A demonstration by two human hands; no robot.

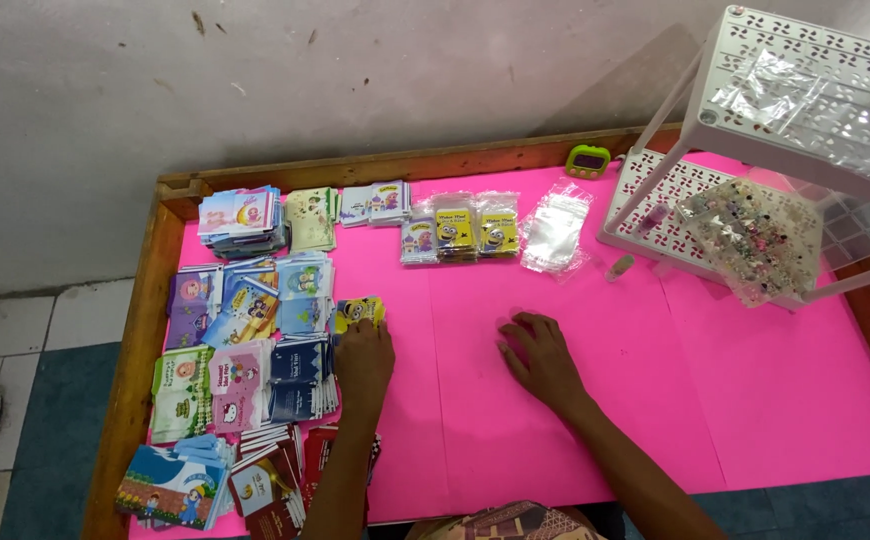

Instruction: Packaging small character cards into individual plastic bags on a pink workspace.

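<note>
Seen from above, a person's left hand [364, 362] reaches along the left side of the desk [755, 400], its fingers closing on a small yellow cartoon-print card packet [360, 311] at their tips, the forearm running straight up from the near edge. The right hand [542, 357] lies palm down near the middle of the pink sheet that covers the desk, fingers loosely curled and touching the sheet, holding nothing. The yellow packet sits just right of the card stacks [245, 330] that crowd the desk's left edge; roughly a dozen such stacks, in blue, purple, green, pink and dark red, run from the far left corner to the near left corner. Along the far edge lie three filled clear packets [460, 228], two of them yellow, and beside them one pile of empty clear plastic bags [555, 228]. A small green timer [588, 160] stands on the far wooden rim. A white perforated shelf rack [805, 70] occupies the far right corner.
</note>
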